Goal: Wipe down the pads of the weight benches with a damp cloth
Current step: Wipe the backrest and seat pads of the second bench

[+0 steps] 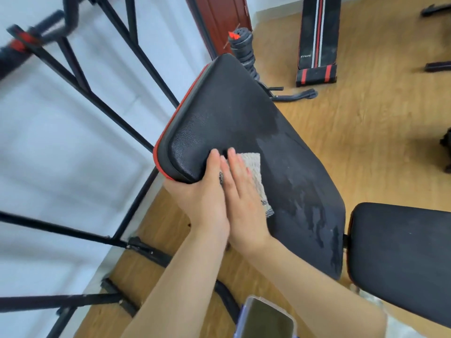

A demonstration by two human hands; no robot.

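**A:** Nearest first: where are the hands?

**B:** Side by side and touching, at the near corner of the back pad's [244, 113] wide end. The left hand [202, 198] is clamped round that corner, with one digit on the top face. The right hand [244, 198] lies flat with its fingers straight, pressing the cloth [255, 172] onto the pad.

**A:** Which way does the pad run from there?

**B:** Its long axis heads off to the right, narrowing toward the seat pad [402, 252], which sits just beyond its end. The wide end with the red trim [166, 132] stretches straight ahead, away from the fingertips.

**A:** Which part is left to do?

**B:** Wet streaks [314, 215] cover the right-hand stretch. The grained patch ahead of the left hand looks dry, so I judge the next stroke goes forward along the wide end. The right hand is the nearer one and already has the cloth, while the left hand steadies the pad.

**A:** And further out?

**B:** Another striped pad [317, 32] stands on the wooden floor [366, 118], well apart.
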